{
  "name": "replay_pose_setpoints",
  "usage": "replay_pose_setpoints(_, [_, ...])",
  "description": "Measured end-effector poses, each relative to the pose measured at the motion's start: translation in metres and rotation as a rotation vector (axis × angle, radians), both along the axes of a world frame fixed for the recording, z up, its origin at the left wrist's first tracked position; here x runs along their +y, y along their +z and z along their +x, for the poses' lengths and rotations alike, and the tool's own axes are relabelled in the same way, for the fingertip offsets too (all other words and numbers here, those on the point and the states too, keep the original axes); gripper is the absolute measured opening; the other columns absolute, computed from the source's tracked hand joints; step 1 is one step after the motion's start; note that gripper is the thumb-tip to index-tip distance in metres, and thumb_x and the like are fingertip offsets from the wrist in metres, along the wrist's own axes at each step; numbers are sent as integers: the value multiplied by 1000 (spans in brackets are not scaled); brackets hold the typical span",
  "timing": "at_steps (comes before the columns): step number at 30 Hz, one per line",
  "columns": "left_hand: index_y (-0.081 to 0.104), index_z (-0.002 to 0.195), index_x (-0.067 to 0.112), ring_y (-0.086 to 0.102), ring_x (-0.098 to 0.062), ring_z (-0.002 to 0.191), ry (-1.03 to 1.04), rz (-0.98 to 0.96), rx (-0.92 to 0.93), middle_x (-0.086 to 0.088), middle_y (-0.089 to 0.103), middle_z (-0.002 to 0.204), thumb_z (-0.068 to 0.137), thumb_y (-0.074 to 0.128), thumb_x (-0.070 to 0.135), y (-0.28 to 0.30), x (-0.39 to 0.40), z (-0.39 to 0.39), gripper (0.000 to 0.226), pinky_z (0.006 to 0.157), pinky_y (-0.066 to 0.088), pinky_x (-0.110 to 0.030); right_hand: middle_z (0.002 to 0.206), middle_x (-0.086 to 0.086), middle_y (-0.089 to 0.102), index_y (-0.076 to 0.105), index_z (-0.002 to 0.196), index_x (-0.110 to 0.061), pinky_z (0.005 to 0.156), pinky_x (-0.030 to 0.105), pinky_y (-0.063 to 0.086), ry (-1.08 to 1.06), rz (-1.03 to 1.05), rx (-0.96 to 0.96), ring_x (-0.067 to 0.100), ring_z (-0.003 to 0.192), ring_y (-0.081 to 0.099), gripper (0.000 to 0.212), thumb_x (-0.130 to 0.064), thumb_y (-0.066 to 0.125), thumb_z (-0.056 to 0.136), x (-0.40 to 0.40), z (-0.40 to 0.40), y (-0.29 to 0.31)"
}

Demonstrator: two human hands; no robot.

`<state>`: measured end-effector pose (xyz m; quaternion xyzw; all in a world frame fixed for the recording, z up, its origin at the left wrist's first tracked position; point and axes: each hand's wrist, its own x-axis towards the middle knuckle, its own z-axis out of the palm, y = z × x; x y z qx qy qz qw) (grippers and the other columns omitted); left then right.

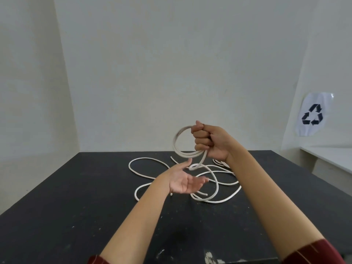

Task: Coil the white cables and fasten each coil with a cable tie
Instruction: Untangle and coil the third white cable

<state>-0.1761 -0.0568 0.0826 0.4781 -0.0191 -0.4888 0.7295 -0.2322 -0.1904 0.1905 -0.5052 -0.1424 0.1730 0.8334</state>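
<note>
the right hand (208, 142) has its fingers clamped round a small coil of soft white round cable (182, 141) held above the matte black counter (76, 197), the slack sprawling loose below. the left hand (183, 181) waits palm-up, fingers apart, empty. light and limp, the cable likely springs open, so take the trailing run just beneath the fist.

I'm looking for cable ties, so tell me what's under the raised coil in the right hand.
Under the coil gripped by the right hand lie loose white cable loops on the black table. The open left hand covers some cable. No cable tie shows.
</note>
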Motion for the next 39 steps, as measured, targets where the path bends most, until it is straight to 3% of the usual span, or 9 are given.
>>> replay_pose_setpoints(4, [59,97,-9,68,-18,55,202,-123,-93,-16,70,74,98,45,6,23,-18,2,20,55,58,-25,54,-10,7,37,70,-22,33,15,17,18,-41,39,9,42,4,37,-32,28,105,-19,-15,1])
replay_pose_setpoints(9, [51,109,-17,68,-25,76,316,-243,-64,-25,67,92,93,35,-13,51,-12,6,23,63,59,-28,54,-11,8,42,66,-20,33,15,14,7,-68,84,7,43,4,31,-30,41,95,-43,-26,-5])
replay_pose_setpoints(12, [47,112,-14,61,-14,68,275,-214,-87,-23,69,97,83,48,-8,62,-1,6,30,65,53,-18,53,-11,9,45,64,-20,36,16,10,13,-69,111,7,42,4,29,-29,45,91,-53,-27,-9])
replay_pose_setpoints(15, [46,120,-8,59,-14,69,98,-112,-115,-15,67,100,83,58,10,68,12,6,43,49,49,-15,52,-11,9,46,65,-20,36,16,10,39,-79,139,7,42,5,30,-30,44,92,-59,-26,-15])
replay_pose_setpoints(20, [60,99,3,57,-6,53,94,9,-334,1,59,68,84,60,15,73,16,2,19,52,52,-17,54,-11,8,42,69,-21,33,14,12,57,-191,164,6,42,4,24,-31,45,91,-55,-22,-29])
replay_pose_setpoints(24, [66,105,7,69,-12,70,153,-9,-496,-1,69,81,94,51,10,73,18,0,18,69,59,-24,52,-11,8,37,73,-20,31,14,16,80,-248,183,7,41,4,27,-39,44,91,-54,-15,-37])
replay_pose_setpoints(28, [64,111,8,68,-23,95,99,41,-680,-8,67,113,93,54,11,71,20,-5,21,86,56,-32,41,-10,22,42,68,-15,32,17,16,37,-286,235,8,42,4,73,-83,19,83,-56,-6,-41])
replay_pose_setpoints(32, [62,114,6,69,-25,96,79,79,-779,-15,67,114,92,56,14,68,18,-8,23,84,57,-34,41,-9,24,43,62,-14,34,19,14,-10,-282,220,9,42,5,92,-97,4,64,-53,-2,-42])
replay_pose_setpoints(39, [64,120,12,69,-23,96,105,117,-945,-12,70,106,94,57,20,67,17,-9,29,74,56,-26,41,-9,21,39,61,-16,36,21,11,-80,-326,164,10,42,4,86,-95,6,69,-47,0,-41])
